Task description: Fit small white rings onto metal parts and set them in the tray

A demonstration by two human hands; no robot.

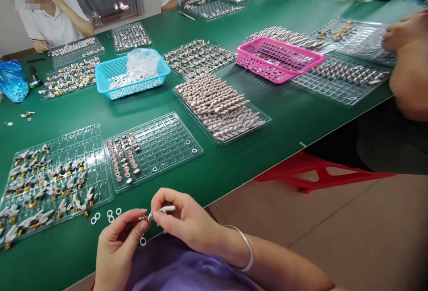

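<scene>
My right hand (pixel 187 219) pinches a white stemmed earbud piece (pixel 168 208) between thumb and fingers, just over the table's front edge. Close against it, the thumb and forefinger of my left hand (pixel 118 242) are closed on a small part that is mostly hidden. The two hands almost touch at the fingertips. Several loose white rings (pixel 110 215) lie on the table beside my left hand. In front of my hands, a clear tray (pixel 174 148) holds rows of small round brownish and silvery caps (pixel 124 159). Left of it, another clear tray (pixel 93 144) carries white earbud parts with yellow tabs (pixel 63 184).
Stacked trays of pale stemmed pieces (pixel 217 104) stand beyond. Behind them are a blue basket (pixel 133 87) with a plastic bag and a pink basket (pixel 281 61). Co-workers sit across the green table (pixel 160 104); another person's arm (pixel 411 63) reaches in at right. A red stool (pixel 301 173) is below.
</scene>
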